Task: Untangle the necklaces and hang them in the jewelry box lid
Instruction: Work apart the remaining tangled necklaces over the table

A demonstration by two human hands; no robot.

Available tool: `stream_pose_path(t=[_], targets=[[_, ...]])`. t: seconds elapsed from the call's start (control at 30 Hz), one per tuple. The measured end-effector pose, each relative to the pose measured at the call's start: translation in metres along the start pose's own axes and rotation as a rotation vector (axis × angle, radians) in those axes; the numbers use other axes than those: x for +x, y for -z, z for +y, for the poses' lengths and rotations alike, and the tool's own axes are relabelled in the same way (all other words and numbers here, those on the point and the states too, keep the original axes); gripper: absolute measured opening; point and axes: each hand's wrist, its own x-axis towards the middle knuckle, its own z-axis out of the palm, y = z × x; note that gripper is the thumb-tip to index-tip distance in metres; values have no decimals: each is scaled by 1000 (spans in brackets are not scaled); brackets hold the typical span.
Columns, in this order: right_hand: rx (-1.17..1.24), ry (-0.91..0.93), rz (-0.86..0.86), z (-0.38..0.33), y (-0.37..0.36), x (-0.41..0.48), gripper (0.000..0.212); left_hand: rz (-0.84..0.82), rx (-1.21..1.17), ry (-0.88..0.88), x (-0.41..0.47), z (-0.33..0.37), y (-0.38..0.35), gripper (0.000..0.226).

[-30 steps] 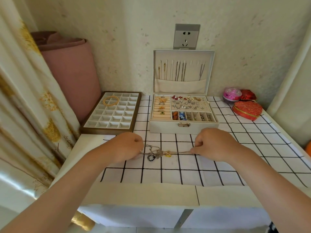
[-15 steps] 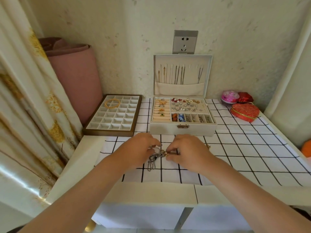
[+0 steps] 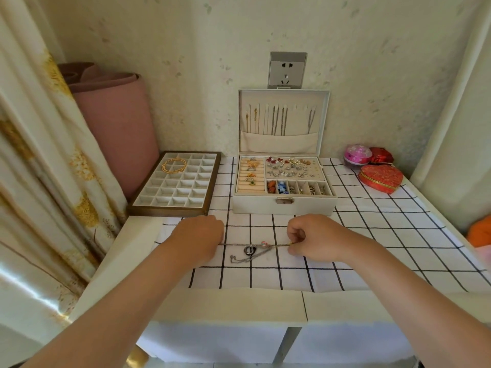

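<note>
Pinching the right end of the tangled necklaces [image 3: 256,247] between thumb and forefinger of the right hand [image 3: 316,239], the other fingers curling in; gripping the left end with the left hand [image 3: 198,235], fingers curling under in a loose fist, the chain running in beneath them and the pinch itself hiding under the hand; holding 1 strand taut in a straight line between the 2 hands, in the lower middle of the frame; letting a dark ring pendant [image 3: 249,250], a small pink bead [image 3: 263,243] and a slack silver loop [image 3: 237,259] sag onto the checked cloth [image 3: 372,235] just below that line.

Looking over the hands at the jewelry box [image 3: 283,207], sitting open at centre frame, near the hands but apart from them, with its lid [image 3: 283,147] standing upright against the wall and already carrying several thin chains [image 3: 276,123] hanging side by side above its pocket.

Taking in, left of the box, a compartment tray [image 3: 138,208] holding gold bangles [image 3: 174,165] in its upper left corner; at upper left, a pink roll [image 3: 119,123] beside a patterned curtain [image 3: 39,155]; at right, a red heart-shaped box [image 3: 380,177] and a round pink box [image 3: 357,154]; above the lid, a wall socket [image 3: 287,70].
</note>
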Motion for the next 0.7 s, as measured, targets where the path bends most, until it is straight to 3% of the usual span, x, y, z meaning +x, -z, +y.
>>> stream_pose_path(t=[0.13,0.2,0.33,0.43,0.53,0.7], targets=[[-69,-54,29,7,5,-3,14,-32,37,102,0,-10,-2,27],[-164,-78,19,6,7,-7,12,55,2,98,0,-7,2,22],[-243,19,92,-2,1,-11,24,272,-352,-100,-2,17,8,16],[-196,178,146,-8,-7,-10,13,300,-519,-256,-5,41,8,10],[-123,199,138,-7,-9,-8,7,281,-448,-325,-4,58,1,20],[-115,226,185,0,-11,-7,12,328,-260,-282,4,67,-2,26]])
